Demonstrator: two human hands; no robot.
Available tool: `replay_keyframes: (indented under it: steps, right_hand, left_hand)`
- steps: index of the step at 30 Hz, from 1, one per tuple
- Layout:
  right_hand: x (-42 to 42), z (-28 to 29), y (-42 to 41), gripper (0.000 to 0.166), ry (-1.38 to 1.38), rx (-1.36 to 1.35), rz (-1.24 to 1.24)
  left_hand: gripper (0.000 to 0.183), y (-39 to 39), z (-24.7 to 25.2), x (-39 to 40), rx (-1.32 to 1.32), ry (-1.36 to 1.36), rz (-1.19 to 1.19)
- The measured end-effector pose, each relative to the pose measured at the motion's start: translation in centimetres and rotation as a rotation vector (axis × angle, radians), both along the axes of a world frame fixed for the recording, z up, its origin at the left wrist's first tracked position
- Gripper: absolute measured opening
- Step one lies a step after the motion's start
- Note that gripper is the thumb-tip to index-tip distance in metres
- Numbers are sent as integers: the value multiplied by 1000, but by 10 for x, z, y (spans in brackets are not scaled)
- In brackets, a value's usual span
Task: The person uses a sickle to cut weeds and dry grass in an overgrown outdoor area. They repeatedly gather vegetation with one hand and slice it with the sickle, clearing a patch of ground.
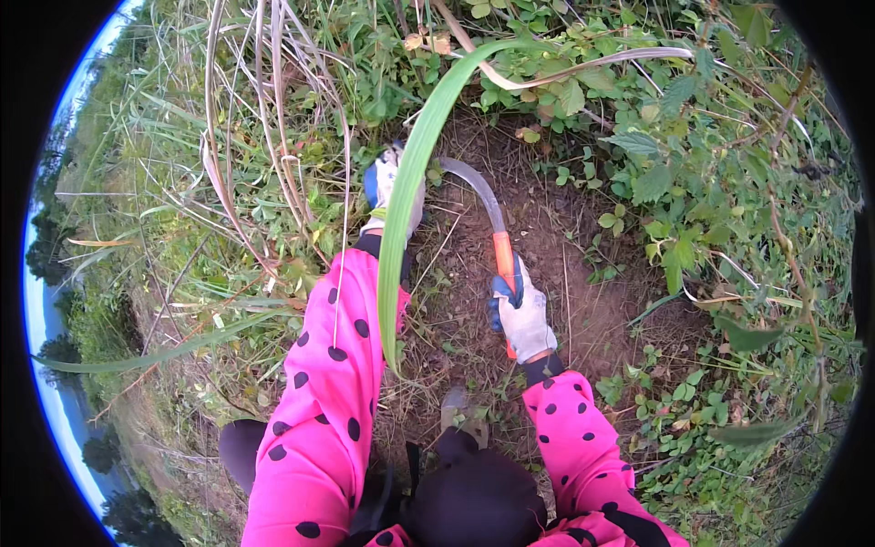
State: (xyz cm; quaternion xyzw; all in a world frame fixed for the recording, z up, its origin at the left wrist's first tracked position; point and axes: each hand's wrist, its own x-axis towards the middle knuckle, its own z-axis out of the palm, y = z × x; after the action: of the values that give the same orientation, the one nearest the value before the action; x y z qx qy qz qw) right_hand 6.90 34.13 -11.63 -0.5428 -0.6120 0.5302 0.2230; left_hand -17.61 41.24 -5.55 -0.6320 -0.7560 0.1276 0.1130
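My right hand [526, 318], in a white and blue work glove, grips the orange handle [504, 256] of a sickle. Its curved grey blade [484, 190] arcs up and to the left over bare soil, the tip close to my left hand [391, 183]. That hand wears a matching glove and reaches down into low green plants [369, 130]. A broad green grass blade [409, 171] hangs across the view and covers part of the left glove, so whether the fingers hold anything is hidden.
Tall dry grass stalks [273, 130] rise left of my left arm. Leafy undergrowth [649, 164] and a brownish stem [786, 239] stand on the right. Brown soil [588, 308] with dry litter lies between. My shoe [454, 407] is on the ground below the sickle.
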Motion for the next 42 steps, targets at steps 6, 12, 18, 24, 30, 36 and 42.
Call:
replay_keyframes:
  steps: [6,12,18,24,30,36,42]
  right_hand:
    - [-29,13,37,52,-164,145,30]
    - [42,-3,-64,55,63,-161,-123]
    - [31,35,-46,60,251,-214,-233]
    - [-10,30,14,58,-323,396,128]
    - [58,53,-56,57,-79,-237,-96]
    - [-15,33,31,53,-55,38,-24]
    - [-35,9,27,56,-130,231,192]
  left_hand:
    - [29,-5,-30,-19,4,-448,-65]
    - [20,-28,-15,-23,-116,-407,-41]
    - [23,-34,-12,-23,-141,-456,80]
    - [22,-32,-6,-22,-209,-439,14]
    - [29,-102,-22,-8,-195,-264,-161]
    - [63,-74,-14,5,-190,-195,-42]
    - [56,-22,-69,-40,-78,671,-130]
